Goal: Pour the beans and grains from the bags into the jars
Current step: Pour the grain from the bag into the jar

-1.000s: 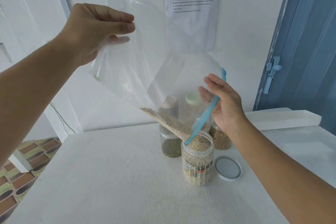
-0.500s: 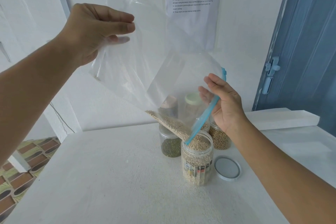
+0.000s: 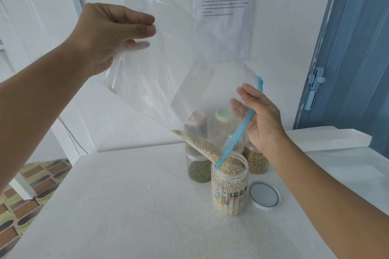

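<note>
A plain domestic room, set up for a recorded exercise, is suggested. A white rough-coated tabletop (image 3: 130, 206) is placed against a white-painted wall (image 3: 284, 48), and to the right of the tabletop a blue panelled door (image 3: 357, 48) with a pale latch (image 3: 315, 80) is seen. A printed instruction sheet (image 3: 225, 6) headed "TASK & GOAL" is fixed to the wall above the tabletop. Below its left edge, patterned floor tiles (image 3: 25, 206) in brown, green and cream are visible. Food-storage jars (image 3: 255, 162) are grouped at the back of the tabletop.
</note>
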The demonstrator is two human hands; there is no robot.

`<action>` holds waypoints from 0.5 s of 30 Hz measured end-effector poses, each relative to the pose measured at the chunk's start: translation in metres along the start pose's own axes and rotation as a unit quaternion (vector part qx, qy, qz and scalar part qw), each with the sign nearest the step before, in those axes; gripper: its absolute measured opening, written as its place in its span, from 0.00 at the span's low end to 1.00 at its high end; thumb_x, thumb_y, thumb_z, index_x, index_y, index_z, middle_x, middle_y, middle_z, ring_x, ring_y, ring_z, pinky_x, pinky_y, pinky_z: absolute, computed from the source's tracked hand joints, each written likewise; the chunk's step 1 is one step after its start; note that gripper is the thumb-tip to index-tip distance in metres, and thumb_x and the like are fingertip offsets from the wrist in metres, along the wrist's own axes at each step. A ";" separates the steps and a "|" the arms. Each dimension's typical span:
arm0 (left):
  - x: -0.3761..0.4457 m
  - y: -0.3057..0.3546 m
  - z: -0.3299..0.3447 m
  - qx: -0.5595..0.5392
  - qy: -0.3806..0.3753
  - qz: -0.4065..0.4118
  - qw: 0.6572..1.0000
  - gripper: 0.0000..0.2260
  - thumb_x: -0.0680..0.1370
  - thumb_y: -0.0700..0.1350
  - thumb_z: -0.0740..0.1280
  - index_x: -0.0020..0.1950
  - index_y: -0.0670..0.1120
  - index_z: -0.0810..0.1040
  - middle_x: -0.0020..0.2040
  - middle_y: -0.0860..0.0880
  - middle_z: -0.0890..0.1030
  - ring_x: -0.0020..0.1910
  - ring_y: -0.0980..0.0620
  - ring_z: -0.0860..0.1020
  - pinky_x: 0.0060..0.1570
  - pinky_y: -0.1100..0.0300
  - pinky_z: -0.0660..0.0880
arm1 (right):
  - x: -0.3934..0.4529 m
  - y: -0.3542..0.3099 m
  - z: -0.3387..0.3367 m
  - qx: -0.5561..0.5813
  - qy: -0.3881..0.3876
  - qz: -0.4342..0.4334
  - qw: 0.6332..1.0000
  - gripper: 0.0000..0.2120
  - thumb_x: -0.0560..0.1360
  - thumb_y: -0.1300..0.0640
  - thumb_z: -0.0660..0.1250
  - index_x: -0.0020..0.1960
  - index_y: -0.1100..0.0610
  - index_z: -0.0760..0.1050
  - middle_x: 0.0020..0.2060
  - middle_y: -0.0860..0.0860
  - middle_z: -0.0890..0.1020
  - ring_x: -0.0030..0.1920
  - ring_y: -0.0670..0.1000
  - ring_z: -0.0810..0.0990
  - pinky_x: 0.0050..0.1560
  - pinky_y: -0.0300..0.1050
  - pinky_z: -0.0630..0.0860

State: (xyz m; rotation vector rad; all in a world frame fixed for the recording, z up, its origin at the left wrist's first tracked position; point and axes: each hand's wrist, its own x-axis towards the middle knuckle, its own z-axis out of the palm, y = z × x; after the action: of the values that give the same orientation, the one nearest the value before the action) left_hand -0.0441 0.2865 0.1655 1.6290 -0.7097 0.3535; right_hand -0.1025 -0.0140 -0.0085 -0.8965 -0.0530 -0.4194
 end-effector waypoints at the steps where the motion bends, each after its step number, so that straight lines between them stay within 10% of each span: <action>1: 0.000 0.000 0.000 0.000 0.001 -0.001 1.000 0.09 0.71 0.37 0.81 0.50 0.43 0.88 0.45 0.47 0.87 0.52 0.47 0.83 0.56 0.50 0.84 | 0.000 0.000 0.000 0.000 0.000 0.000 1.000 0.10 0.78 0.67 0.71 0.52 0.54 0.86 0.53 0.52 0.88 0.51 0.56 0.88 0.55 0.48 0.83; 15: -0.009 -0.009 -0.013 0.018 -0.093 -0.056 0.994 0.17 0.76 0.31 0.71 0.63 0.44 0.83 0.62 0.49 0.86 0.57 0.50 0.85 0.57 0.51 0.83 | 0.000 0.000 -0.009 0.006 0.007 -0.004 1.000 0.11 0.78 0.68 0.70 0.51 0.55 0.86 0.52 0.52 0.88 0.50 0.56 0.88 0.56 0.48 0.84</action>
State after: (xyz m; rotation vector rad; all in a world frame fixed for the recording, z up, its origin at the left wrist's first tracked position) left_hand -0.0435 0.3015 0.1559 1.7434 -0.7511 0.1343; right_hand -0.1036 -0.0202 -0.0143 -0.8821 -0.0464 -0.4322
